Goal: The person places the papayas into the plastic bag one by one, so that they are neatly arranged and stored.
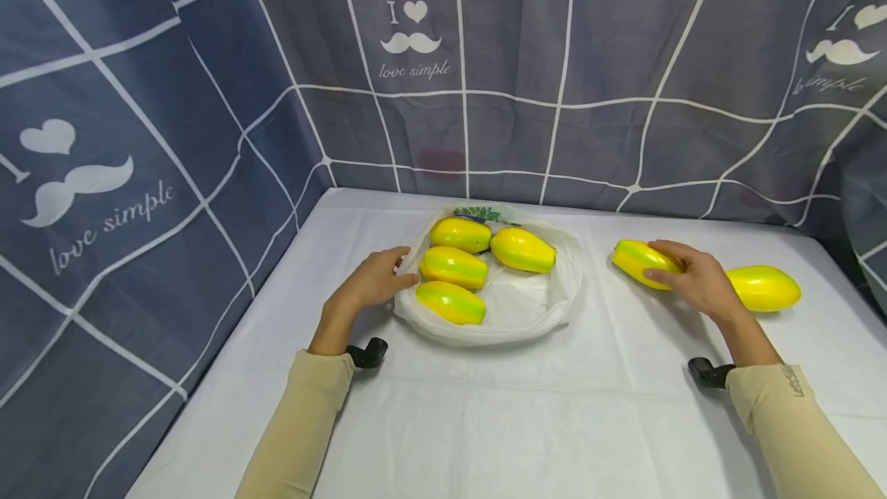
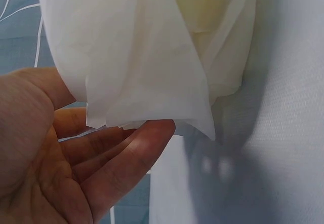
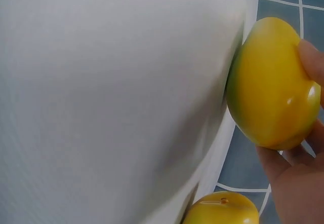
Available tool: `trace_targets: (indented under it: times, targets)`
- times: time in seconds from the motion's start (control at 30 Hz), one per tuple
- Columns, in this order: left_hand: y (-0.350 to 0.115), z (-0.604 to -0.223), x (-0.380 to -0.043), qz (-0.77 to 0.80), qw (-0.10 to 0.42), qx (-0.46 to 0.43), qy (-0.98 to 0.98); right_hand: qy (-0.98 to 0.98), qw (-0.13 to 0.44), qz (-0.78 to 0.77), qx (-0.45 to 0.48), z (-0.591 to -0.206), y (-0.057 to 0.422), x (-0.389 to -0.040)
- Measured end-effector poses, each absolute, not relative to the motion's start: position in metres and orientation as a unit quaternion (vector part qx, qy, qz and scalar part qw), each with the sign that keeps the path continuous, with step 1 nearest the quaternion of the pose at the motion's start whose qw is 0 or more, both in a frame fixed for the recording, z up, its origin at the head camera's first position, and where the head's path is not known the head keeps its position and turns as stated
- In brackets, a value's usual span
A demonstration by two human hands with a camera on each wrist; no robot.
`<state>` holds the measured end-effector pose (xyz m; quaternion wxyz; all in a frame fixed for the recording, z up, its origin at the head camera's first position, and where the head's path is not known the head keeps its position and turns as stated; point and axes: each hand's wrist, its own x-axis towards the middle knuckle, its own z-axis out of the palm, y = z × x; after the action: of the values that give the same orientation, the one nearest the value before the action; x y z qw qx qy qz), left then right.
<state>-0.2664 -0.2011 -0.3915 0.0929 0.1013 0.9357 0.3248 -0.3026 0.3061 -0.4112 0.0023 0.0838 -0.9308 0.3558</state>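
Note:
Several yellow-green papayas (image 1: 453, 267) lie in a white plastic bag (image 1: 485, 335), its mouth spread wide. At the bag's left rim is my left hand (image 1: 370, 279), fingers apart, the thumb tip touching the plastic. In the left wrist view the fingers (image 2: 136, 155) reach under the bag's hanging edge (image 2: 152, 82), which hides part of the hand. Off to the right, my right hand (image 1: 696, 279) grips a papaya (image 1: 634, 262) from above. The right wrist view shows thumb and fingers around that papaya (image 3: 271, 87), low by the tabletop.
Another papaya (image 1: 765, 289) lies on the white-covered table (image 1: 527, 422), just right of my right hand. Dark grey cloth (image 1: 513, 137) with white lines hangs behind the table and along its left side. A black wrist mount (image 1: 367, 353) sits at each cuff.

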Motion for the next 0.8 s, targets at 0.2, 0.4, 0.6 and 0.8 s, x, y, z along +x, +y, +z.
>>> trace_targets:
  times: [0.2, 0.4, 0.6, 0.8]
  targets:
    - [-0.201, -0.392, -0.267, 0.321, 0.087, 0.106, 0.937, -0.927, 0.024, 0.364, 0.086, -0.411, 0.307, -0.3]
    - [-0.201, -0.39, -0.267, 0.319, 0.09, 0.103, 0.938, -0.927, 0.032, 0.363, 0.088, -0.412, 0.307, -0.299]
    - [-0.2, -0.39, -0.267, 0.311, 0.091, 0.101, 0.941, -0.927, 0.035, 0.363, 0.087, -0.415, 0.307, -0.296]
    - [-0.2, -0.39, -0.268, 0.309, 0.095, 0.099, 0.941, -0.925, 0.046, 0.365, 0.091, -0.412, 0.303, -0.29]
